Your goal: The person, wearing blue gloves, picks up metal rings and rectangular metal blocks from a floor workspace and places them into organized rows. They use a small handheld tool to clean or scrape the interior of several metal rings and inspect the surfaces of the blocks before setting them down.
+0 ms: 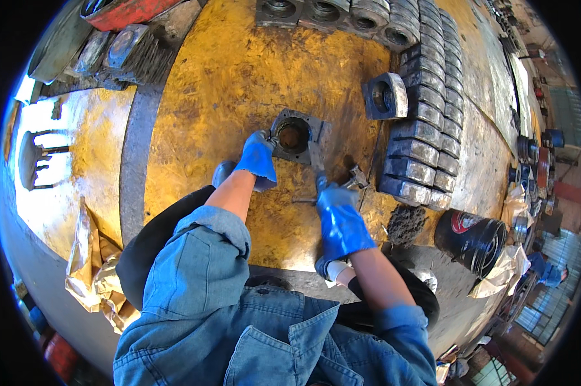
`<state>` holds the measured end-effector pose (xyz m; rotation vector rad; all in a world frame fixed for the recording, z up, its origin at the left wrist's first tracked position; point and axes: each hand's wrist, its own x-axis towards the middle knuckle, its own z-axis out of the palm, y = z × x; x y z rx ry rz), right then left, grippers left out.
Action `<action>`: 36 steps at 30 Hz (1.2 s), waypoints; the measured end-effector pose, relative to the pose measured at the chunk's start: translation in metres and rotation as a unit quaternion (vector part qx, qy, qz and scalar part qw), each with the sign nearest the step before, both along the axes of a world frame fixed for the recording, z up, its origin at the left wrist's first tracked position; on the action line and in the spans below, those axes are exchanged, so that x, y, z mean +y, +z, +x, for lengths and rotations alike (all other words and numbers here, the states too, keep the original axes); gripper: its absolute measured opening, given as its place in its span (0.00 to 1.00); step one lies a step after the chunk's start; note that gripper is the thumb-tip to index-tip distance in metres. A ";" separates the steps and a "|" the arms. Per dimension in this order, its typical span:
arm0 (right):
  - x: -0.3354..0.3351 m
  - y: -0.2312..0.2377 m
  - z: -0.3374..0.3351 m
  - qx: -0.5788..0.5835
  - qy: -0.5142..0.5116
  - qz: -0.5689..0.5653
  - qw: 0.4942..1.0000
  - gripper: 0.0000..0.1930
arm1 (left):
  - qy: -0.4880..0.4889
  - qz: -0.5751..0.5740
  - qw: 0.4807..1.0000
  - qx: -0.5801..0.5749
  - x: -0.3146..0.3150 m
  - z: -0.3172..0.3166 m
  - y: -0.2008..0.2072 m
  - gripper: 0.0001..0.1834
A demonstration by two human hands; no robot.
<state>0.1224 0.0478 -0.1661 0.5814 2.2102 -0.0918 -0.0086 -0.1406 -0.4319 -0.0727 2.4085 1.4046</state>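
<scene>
A square dark metal block [279, 136] with a round hole lies on the yellow worn surface in front of me. My left hand [258, 151], in a blue rubber glove, is closed on its left edge. In the hole, something rusty brown shows at the bottom. My right hand [335, 202], gloved alike, is closed round a flat grey blade-like tool [317, 156] whose far end reaches the block's right side. The fingers hide the tool's near end, and its exact kind cannot be made out. Beside the right glove lies a small metal fitting [357, 177].
Stacked metal blocks [419, 132] form rows at the right, with more at the far edge. A single block [387, 96] sits tilted beside them. Dark shavings [406, 222] and a black bucket [472, 241] are near right. Brown crumpled paper [87, 270] lies near left.
</scene>
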 end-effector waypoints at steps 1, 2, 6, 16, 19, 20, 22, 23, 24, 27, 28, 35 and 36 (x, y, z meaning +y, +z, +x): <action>-0.005 -0.008 0.006 0.023 -0.030 0.010 0.999 0.22 | -0.004 -0.005 1.000 -0.014 0.002 -0.001 0.009 0.22; 0.002 -0.013 0.006 0.032 0.022 -0.006 0.999 0.24 | -0.008 -0.012 1.000 -0.023 0.004 -0.006 0.018 0.21; 0.022 0.014 -0.056 0.055 -0.065 -0.055 0.995 0.28 | -0.023 0.051 0.997 -0.057 0.011 0.003 0.057 0.19; 0.100 0.023 0.056 0.173 0.494 0.016 0.852 0.27 | -0.025 0.131 0.989 -0.070 0.012 0.004 0.071 0.14; 0.104 0.028 0.053 0.184 0.543 0.002 0.819 0.28 | -0.085 0.082 0.991 -0.071 -0.003 -0.003 0.099 0.12; 0.101 0.032 0.047 0.181 0.552 -0.004 0.814 0.25 | -0.076 0.066 0.990 -0.096 -0.005 -0.007 0.089 0.12; 0.093 0.035 0.035 0.173 0.570 -0.017 0.803 0.20 | -0.060 0.037 0.987 -0.147 -0.008 -0.017 0.070 0.11; 0.097 0.030 0.036 0.209 0.565 -0.036 0.797 0.12 | -0.052 0.097 0.977 -0.180 -0.004 -0.017 0.079 0.12; 0.101 0.025 0.037 0.209 0.536 -0.039 0.817 0.11 | -0.045 0.156 0.963 -0.214 0.000 -0.017 0.089 0.13; 0.079 0.022 0.026 0.230 0.504 -0.065 0.830 0.15 | -0.030 0.137 0.942 -0.306 -0.004 -0.028 0.091 0.17; 0.075 0.019 0.026 0.217 0.510 -0.067 0.830 0.14 | -0.034 0.100 0.936 -0.336 -0.002 -0.032 0.089 0.19; 0.025 0.014 0.008 0.136 0.540 -0.075 0.827 0.23 | 0.069 0.178 0.884 -0.427 -0.020 -0.034 0.029 0.20; 0.020 0.017 0.008 0.118 0.517 -0.069 0.845 0.24 | 0.068 0.197 0.876 -0.436 -0.015 -0.033 0.035 0.20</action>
